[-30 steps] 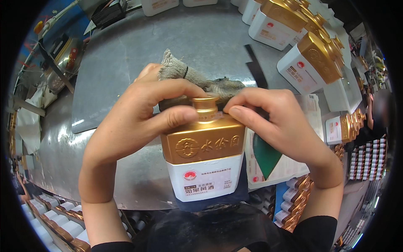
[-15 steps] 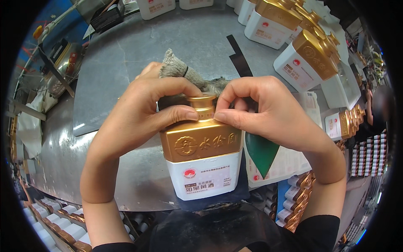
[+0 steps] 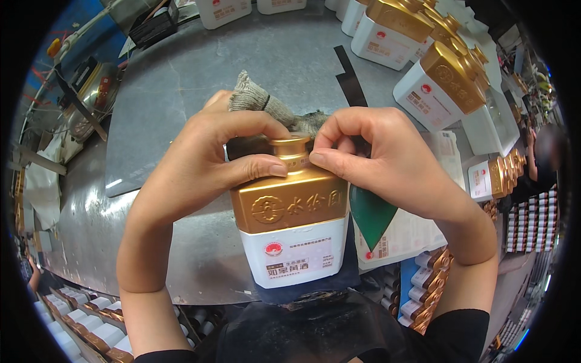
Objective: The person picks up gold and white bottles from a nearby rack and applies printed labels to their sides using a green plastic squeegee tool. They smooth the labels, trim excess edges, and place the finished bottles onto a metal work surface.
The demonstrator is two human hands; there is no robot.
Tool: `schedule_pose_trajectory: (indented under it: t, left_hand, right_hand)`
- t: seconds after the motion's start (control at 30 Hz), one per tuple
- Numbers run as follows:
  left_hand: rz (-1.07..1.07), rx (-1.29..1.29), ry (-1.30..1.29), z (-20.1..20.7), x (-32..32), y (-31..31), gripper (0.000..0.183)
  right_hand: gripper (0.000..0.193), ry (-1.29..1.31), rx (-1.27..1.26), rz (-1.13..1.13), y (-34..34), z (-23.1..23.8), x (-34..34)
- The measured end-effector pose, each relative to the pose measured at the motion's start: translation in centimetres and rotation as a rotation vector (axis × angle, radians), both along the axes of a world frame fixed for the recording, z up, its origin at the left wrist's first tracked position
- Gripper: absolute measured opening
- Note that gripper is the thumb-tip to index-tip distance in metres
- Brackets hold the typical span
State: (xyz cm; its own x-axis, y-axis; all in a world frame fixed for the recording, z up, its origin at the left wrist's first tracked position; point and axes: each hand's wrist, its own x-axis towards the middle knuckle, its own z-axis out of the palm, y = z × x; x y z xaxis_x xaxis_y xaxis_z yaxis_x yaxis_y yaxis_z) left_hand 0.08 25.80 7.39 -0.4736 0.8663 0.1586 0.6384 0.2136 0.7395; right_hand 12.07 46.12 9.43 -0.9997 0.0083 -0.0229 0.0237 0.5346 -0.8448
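While a gold-and-white bottle [image 3: 290, 218] stood at the near edge of the grey table [image 3: 200, 66], the left hand [image 3: 209, 151] gripped its neck and the right hand [image 3: 384, 160], fingers curled, touched it, any pinch unclear. Neck-label application appeared in hand, calling next for light pressure; beyond lay knitted cloth [image 3: 260, 97], similar bottles [image 3: 423, 100] and stacked rows [image 3: 531, 227].

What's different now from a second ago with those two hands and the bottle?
The right hand moved left, bringing its thumb and finger in to the bottle's neck. The green pointed piece and the dark strip beside it shifted slightly left too. No clear letting go shows. The left hand stayed at the neck, and the gold-and-white bottle stayed upright.
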Motion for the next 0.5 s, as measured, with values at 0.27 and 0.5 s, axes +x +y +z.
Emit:
schedule_pose_trajectory:
  t: [0.27, 0.5]
  left_hand:
    - [-0.047, 0.007, 0.052, 0.1, -0.4, 0.1, 0.028]
    - [-0.1, 0.111, -0.079, -1.0, -1.2, 0.1, 0.024]
  right_hand:
    - [0.016, -0.039, 0.067, 0.026, 0.2, 0.1, -0.2]
    - [0.016, -0.083, 0.039, 0.024, 0.3, 0.1, -0.1]
